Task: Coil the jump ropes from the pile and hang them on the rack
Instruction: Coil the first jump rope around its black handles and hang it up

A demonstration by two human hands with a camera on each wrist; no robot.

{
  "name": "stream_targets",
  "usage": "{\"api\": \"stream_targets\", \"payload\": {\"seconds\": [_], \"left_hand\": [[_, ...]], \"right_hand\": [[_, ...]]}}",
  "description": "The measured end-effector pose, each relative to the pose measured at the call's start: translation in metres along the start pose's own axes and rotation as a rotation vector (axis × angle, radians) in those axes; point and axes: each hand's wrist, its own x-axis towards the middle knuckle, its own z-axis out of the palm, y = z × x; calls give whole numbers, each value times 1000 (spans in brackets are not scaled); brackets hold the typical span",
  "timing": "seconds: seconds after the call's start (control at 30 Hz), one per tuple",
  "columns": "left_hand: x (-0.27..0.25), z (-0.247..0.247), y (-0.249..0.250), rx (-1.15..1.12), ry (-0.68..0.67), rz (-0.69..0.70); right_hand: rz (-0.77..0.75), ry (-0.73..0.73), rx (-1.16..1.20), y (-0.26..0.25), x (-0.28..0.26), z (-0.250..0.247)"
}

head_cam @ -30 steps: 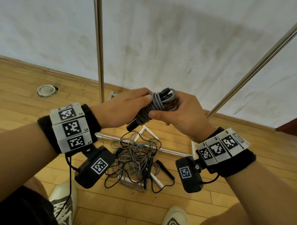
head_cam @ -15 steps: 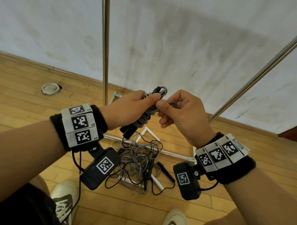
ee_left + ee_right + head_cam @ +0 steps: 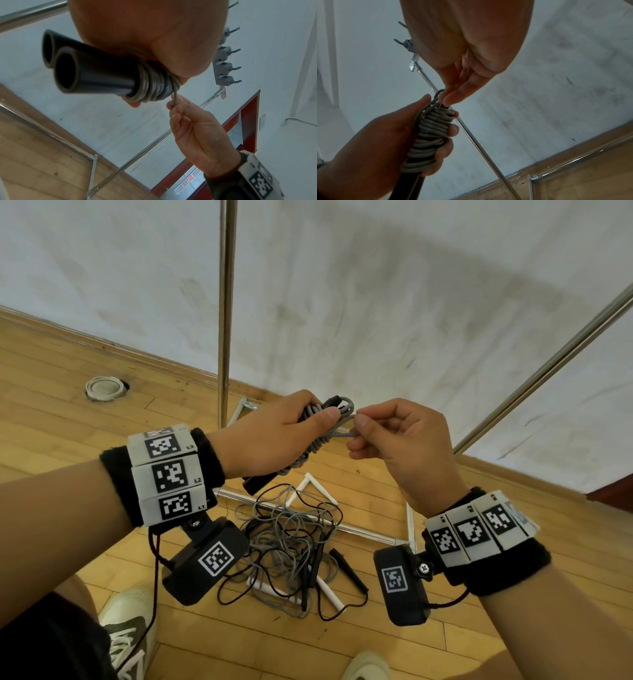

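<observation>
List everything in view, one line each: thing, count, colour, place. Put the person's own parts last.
coiled rope: 1, grey cord wound round two black handles, held up between both hands
rope pile: 1 tangle, grey and black cords with black and white handles, on the floor below the hands
rack poles: 2 in the head view, silver, rising from a base frame by the wall
hooks: a row, grey, high on the rack
ring: 1, white, on the floor far left
floor: wooden, tan
wall: white, scuffed
shoes: 2, pale, bottom edge
left hand: grips the coiled rope
right hand: pinches a loop of the cord
</observation>
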Motion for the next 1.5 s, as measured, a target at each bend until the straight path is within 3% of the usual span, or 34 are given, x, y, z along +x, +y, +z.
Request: {"api": "stream_targets", "payload": {"seconds": [0.27,0.63,0.87,1.1,1.23,1.33,1.5], "left_hand": [[-4,-3,-1,345,18,100],[-3,-8,-7,558,-36,140],[-2,-12,-9,293,-218,102],[-1,-12,-9,265,-149,140],[-1,-12,-9,219,-101,120],[-1,-15,-7,88,-124,39],[-4,-14,-4,65,-212,18]], "right_hand": [[-105,-24,-203,3,-2,1],[-124,-121,-382,11,-3,3],[-177,-150,-531,10,-2,7],[-157,-113,-403,8,-1,6],[-99,-236,-170,7,-1,2],[-119,-321,-106,8,0,-4],[-138,-269,-188,10,1,-7]]}}
